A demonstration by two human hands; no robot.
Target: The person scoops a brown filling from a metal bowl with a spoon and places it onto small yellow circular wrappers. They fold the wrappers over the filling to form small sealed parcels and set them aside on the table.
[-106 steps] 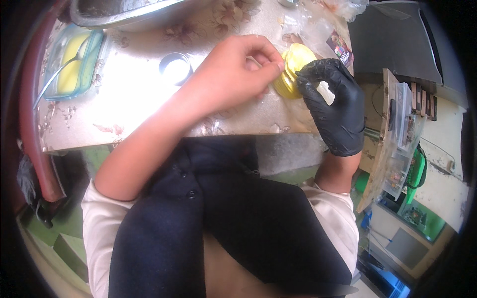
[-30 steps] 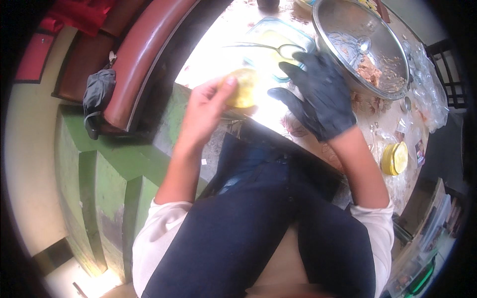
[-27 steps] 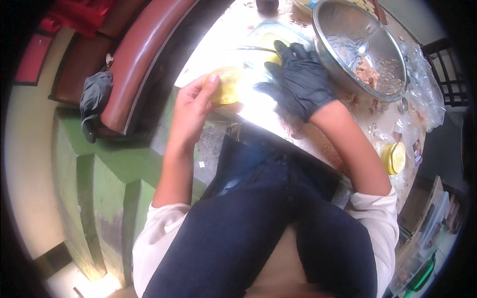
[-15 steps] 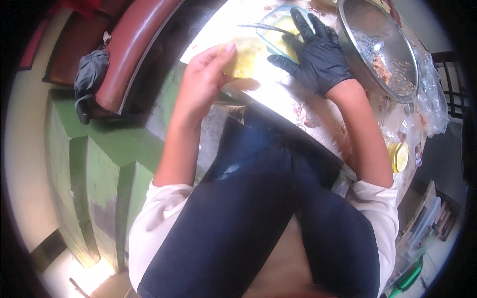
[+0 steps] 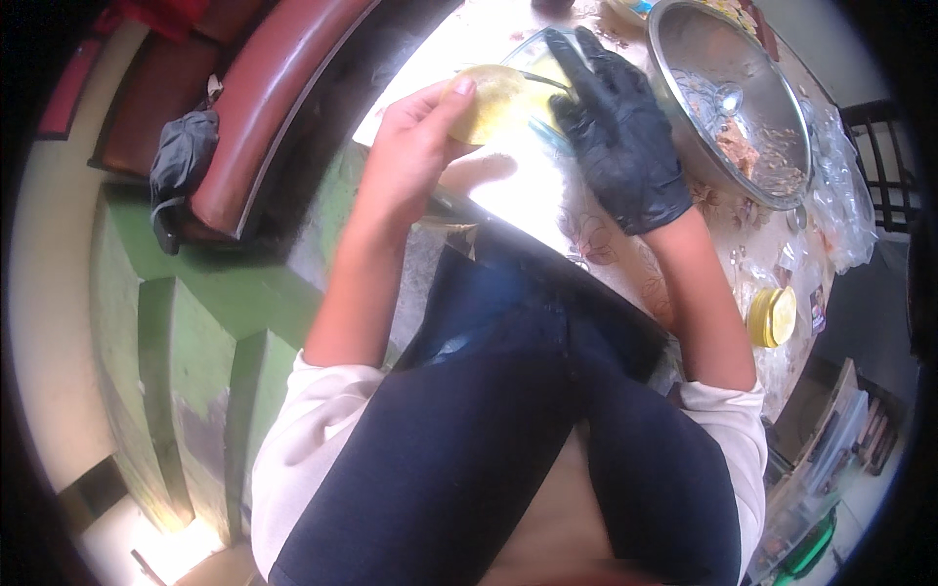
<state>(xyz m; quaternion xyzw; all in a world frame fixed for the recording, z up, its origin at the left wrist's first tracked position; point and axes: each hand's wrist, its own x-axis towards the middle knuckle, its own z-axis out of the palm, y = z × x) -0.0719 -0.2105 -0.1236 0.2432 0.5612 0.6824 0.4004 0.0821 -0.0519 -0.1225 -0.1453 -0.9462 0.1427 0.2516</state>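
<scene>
My bare left hand [image 5: 415, 137] pinches the edge of a thin, round, yellow wrapper-like sheet [image 5: 487, 109] between thumb and fingers, above the near edge of the table. My right hand [image 5: 630, 137], in a black glove, is closed on a thin dark utensil [image 5: 545, 79]. Its far end reaches the wrapper's right edge; whether they touch I cannot tell, nor what kind of utensil it is. Behind and partly under the gloved fingers stands a clear rectangular container [image 5: 528, 49] with yellow contents. Bright glare washes out the tabletop around the wrapper.
A large steel bowl [image 5: 674, 137] with a spoon [image 5: 728, 96] and pinkish-brown filling stands right of the glove. Farther right lie a yellow-lidded jar [image 5: 772, 317] and clear plastic bags [image 5: 848, 215]. A red-brown padded seat [image 5: 278, 107] is on the left.
The gloved hand has drawn back from over the container, and the utensil's end now meets the wrapper area. My left hand has shifted slightly right with the wrapper.
</scene>
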